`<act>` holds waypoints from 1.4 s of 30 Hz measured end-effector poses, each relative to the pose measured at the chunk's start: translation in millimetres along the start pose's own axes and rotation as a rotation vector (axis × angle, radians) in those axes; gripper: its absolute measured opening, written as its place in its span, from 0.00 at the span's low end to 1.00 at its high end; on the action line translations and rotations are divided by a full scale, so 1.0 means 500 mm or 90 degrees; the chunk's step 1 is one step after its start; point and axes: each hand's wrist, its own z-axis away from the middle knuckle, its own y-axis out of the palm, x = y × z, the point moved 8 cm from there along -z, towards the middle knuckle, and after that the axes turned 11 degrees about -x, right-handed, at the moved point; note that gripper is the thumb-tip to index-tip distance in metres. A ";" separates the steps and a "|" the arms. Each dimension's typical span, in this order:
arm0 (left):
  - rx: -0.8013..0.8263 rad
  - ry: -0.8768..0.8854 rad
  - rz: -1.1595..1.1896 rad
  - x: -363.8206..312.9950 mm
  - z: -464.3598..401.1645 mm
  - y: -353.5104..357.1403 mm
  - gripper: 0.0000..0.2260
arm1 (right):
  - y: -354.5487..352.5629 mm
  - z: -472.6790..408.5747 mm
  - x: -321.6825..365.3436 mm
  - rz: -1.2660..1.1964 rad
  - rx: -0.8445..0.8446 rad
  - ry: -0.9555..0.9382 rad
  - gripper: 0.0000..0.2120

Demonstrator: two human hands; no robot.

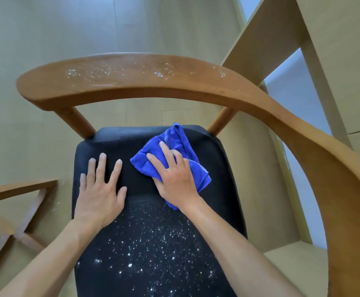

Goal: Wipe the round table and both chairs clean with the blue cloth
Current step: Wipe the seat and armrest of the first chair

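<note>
A wooden chair with a curved backrest rail (144,80) and a black padded seat (153,243) fills the view. White crumbs speckle the near half of the seat and the top of the rail. The far part of the seat looks dark and free of specks. My right hand (172,176) presses the crumpled blue cloth (174,146) flat against the seat's far right part, fingers straight. My left hand (99,189) rests flat on the seat's far left part, fingers spread, holding nothing.
A second piece of wooden furniture (14,202) shows at the lower left edge. A pale wooden frame (282,39) stands at the upper right. Light wood flooring (67,28) lies beyond the chair.
</note>
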 end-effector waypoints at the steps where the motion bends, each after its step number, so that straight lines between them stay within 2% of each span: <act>1: 0.003 0.001 -0.007 0.001 -0.001 0.001 0.31 | 0.004 0.012 -0.001 0.004 0.011 -0.004 0.24; 7: 0.020 0.000 -0.022 0.002 -0.004 0.003 0.31 | 0.010 0.021 0.010 0.010 0.016 0.057 0.27; 14: 0.031 -0.009 0.010 0.007 -0.005 -0.005 0.31 | -0.014 0.025 -0.017 -0.051 0.028 0.060 0.26; 17: 0.034 -0.004 0.006 0.007 -0.004 -0.003 0.31 | -0.001 0.014 -0.039 -0.048 0.064 0.056 0.30; 20: 0.027 0.000 0.018 0.007 -0.005 0.000 0.31 | 0.024 0.000 -0.039 -0.023 0.083 0.102 0.34; 24: 0.006 0.008 0.021 0.010 -0.006 -0.001 0.31 | 0.017 0.007 -0.020 -0.007 0.043 0.128 0.33; 29: 0.023 0.019 0.014 0.013 -0.011 -0.011 0.30 | -0.023 0.096 0.016 -0.036 -0.005 0.047 0.27; 33: 0.022 0.025 -0.005 0.018 -0.009 -0.008 0.30 | -0.035 0.199 0.020 -0.031 0.046 -0.082 0.25; 35: 0.016 0.030 -0.006 0.019 -0.007 -0.003 0.30 | -0.036 0.175 -0.003 -0.015 0.054 -0.091 0.27; 39: 0.000 0.044 0.013 0.024 -0.006 0.002 0.29 | -0.019 0.073 -0.058 0.005 0.033 0.061 0.33; 42: -0.012 0.044 0.036 0.026 -0.007 0.002 0.29 | -0.007 0.046 -0.053 -0.040 -0.006 0.130 0.32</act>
